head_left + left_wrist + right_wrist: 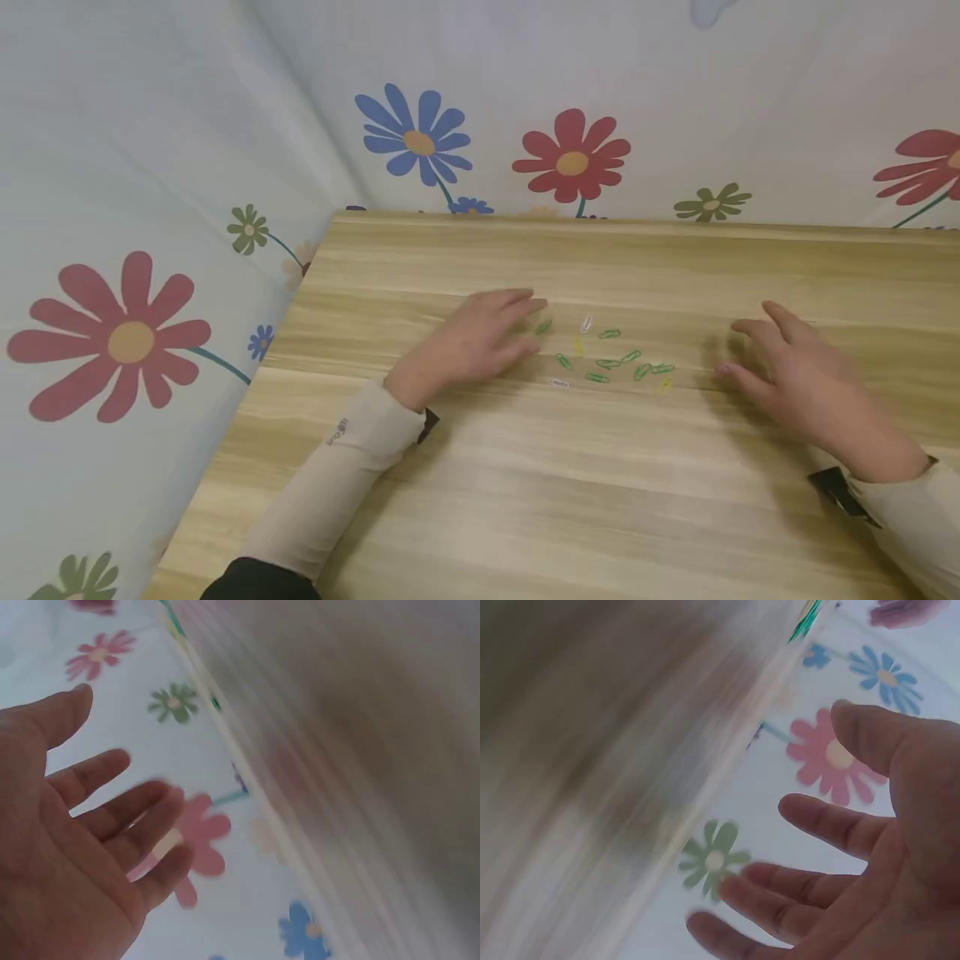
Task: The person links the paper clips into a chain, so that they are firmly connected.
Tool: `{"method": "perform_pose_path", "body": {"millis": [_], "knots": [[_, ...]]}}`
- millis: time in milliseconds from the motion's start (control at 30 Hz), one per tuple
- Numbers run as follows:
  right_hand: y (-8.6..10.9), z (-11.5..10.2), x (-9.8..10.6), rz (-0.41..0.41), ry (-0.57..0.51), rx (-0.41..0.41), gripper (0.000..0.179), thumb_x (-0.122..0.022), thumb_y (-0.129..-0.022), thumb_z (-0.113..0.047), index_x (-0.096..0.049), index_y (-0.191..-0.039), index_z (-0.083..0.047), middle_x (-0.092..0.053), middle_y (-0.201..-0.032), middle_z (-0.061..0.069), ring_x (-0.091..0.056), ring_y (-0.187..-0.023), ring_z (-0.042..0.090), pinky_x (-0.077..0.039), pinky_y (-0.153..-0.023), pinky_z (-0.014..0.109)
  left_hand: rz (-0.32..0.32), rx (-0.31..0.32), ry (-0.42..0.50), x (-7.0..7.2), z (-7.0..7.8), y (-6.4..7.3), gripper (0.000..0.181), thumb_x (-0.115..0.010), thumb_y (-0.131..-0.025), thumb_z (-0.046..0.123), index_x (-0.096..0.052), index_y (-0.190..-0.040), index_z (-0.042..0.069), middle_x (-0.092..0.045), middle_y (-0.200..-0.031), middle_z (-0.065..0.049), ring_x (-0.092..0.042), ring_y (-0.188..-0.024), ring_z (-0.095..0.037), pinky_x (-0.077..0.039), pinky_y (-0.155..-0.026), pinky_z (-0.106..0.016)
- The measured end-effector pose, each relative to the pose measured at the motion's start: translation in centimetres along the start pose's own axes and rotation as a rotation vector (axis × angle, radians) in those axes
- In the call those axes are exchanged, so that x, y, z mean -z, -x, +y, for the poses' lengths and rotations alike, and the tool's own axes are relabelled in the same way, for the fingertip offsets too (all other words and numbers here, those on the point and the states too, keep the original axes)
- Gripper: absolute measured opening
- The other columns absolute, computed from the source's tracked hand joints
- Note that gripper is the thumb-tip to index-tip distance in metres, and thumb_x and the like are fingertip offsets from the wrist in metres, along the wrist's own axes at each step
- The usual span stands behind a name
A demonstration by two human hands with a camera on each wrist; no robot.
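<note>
Several green paper clips [608,364] lie scattered on the wooden table [525,483], with a few yellow paper clips [665,385] and white paper clips [587,324] among them. At the left side of this group is my left hand [472,346], its fingertips close beside a green clip [543,327]. My right hand [802,375] hovers to the right of the clips, a gap away from them. Both hands hold nothing. In the left wrist view the fingers [142,817] are loosely spread, and in the right wrist view the other fingers [780,907] are likewise relaxed.
A pale cloth printed with flowers [572,162] hangs behind the table and along its left side. The table's far edge and slanting left edge both show. Dark bands [843,496] circle the wrists at the light sleeves.
</note>
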State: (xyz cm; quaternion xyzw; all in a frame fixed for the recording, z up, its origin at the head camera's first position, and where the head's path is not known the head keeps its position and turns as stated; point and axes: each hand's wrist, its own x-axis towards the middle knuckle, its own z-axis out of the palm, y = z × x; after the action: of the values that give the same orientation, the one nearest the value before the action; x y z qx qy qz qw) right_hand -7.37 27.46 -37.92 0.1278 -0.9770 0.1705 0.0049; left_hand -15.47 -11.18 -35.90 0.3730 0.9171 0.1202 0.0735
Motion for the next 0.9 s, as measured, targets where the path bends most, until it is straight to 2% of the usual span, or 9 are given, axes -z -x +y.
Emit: {"method": "perform_pose_path", "body": {"millis": [67,133,200,300,433,500,633,733,900], "knots": [[0.0,-1.1,-0.1,0.013,-0.014,0.002,0.049,-0.070,-0.097,-0.032,-0.057,-0.126,0.005,-0.049,-0.131,0.037,-0.051,-0.113,0.055,-0.043,-0.086,0.069,-0.048,0.021,0.090,0.1,0.8,-0.5,0.047,-0.056,-0.104,0.037,-0.056,-0.143,0.012,-0.056,-0.141,-0.007,-0.052,-0.129,-0.020,-0.039,-0.109,-0.037],[-0.3,-2.0,-0.1,0.012,-0.039,-0.008,0.040,-0.070,-0.097,-0.031,-0.061,-0.114,0.004,-0.060,-0.109,0.027,-0.059,-0.092,0.043,-0.049,-0.075,0.057,-0.081,0.047,0.148,0.1,1.5,-1.2,0.036,-0.057,-0.104,0.035,-0.065,-0.131,0.012,-0.065,-0.125,-0.001,-0.060,-0.113,-0.014,-0.047,-0.099,-0.032],[-0.6,-2.9,-0.2,-0.027,-0.063,-0.028,0.037,-0.069,-0.097,-0.033,-0.063,-0.103,0.002,-0.061,-0.090,0.017,-0.057,-0.075,0.030,-0.048,-0.065,0.046,-0.103,0.079,0.180,0.3,2.2,-2.0,0.025,-0.058,-0.104,0.033,-0.069,-0.117,0.014,-0.067,-0.109,0.003,-0.062,-0.097,-0.012,-0.050,-0.089,-0.030],[-1.1,-3.9,-0.6,-0.110,-0.091,-0.054,0.036,-0.071,-0.095,-0.037,-0.062,-0.089,-0.003,-0.056,-0.077,0.004,-0.048,-0.064,0.018,-0.041,-0.056,0.035,-0.137,0.142,0.204,0.4,3.1,-3.5,0.013,-0.061,-0.102,0.028,-0.068,-0.100,0.016,-0.065,-0.091,0.005,-0.058,-0.080,-0.011,-0.048,-0.076,-0.028],[-1.5,-4.9,-1.1,-0.195,-0.121,-0.070,0.036,-0.074,-0.092,-0.038,-0.059,-0.082,-0.007,-0.055,-0.073,0.002,-0.047,-0.062,0.017,-0.040,-0.054,0.033,-0.185,0.206,0.193,0.2,3.7,-5.0,0.010,-0.059,-0.100,0.014,-0.063,-0.091,0.013,-0.061,-0.083,0.000,-0.054,-0.073,-0.014,-0.045,-0.068,-0.028],[-1.7,-5.3,-1.3,-0.213,-0.129,-0.070,0.035,-0.075,-0.091,-0.036,-0.058,-0.081,-0.007,-0.053,-0.072,0.001,-0.046,-0.061,0.017,-0.039,-0.053,0.033,-0.202,0.207,0.183,-0.1,3.8,-5.4,0.009,-0.056,-0.098,0.008,-0.063,-0.092,0.010,-0.060,-0.084,-0.001,-0.053,-0.075,-0.015,-0.044,-0.068,-0.028],[-1.8,-5.8,-1.6,-0.221,-0.133,-0.045,0.032,-0.076,-0.091,-0.032,-0.057,-0.081,-0.008,-0.050,-0.071,0.001,-0.044,-0.061,0.017,-0.037,-0.053,0.032,-0.231,0.163,0.163,-0.5,3.7,-5.5,0.012,-0.056,-0.098,0.004,-0.066,-0.099,0.010,-0.063,-0.094,0.000,-0.056,-0.084,-0.015,-0.047,-0.077,-0.027],[-1.9,-5.7,-1.7,-0.207,-0.130,-0.006,0.026,-0.076,-0.090,-0.025,-0.059,-0.087,-0.006,-0.050,-0.074,0.000,-0.045,-0.064,0.017,-0.039,-0.056,0.034,-0.242,0.116,0.141,-0.8,3.5,-5.3,0.010,-0.062,-0.098,0.008,-0.069,-0.102,0.013,-0.064,-0.099,0.003,-0.057,-0.090,-0.014,-0.049,-0.084,-0.027],[-1.9,-5.3,-1.6,-0.180,-0.109,0.084,0.017,-0.073,-0.089,-0.010,-0.066,-0.103,-0.005,-0.056,-0.080,-0.002,-0.051,-0.070,0.017,-0.046,-0.062,0.039,-0.257,0.076,0.122,-1.1,3.4,-5.1,0.004,-0.068,-0.096,0.011,-0.068,-0.096,0.016,-0.063,-0.094,0.004,-0.056,-0.086,-0.014,-0.049,-0.079,-0.028]]}}
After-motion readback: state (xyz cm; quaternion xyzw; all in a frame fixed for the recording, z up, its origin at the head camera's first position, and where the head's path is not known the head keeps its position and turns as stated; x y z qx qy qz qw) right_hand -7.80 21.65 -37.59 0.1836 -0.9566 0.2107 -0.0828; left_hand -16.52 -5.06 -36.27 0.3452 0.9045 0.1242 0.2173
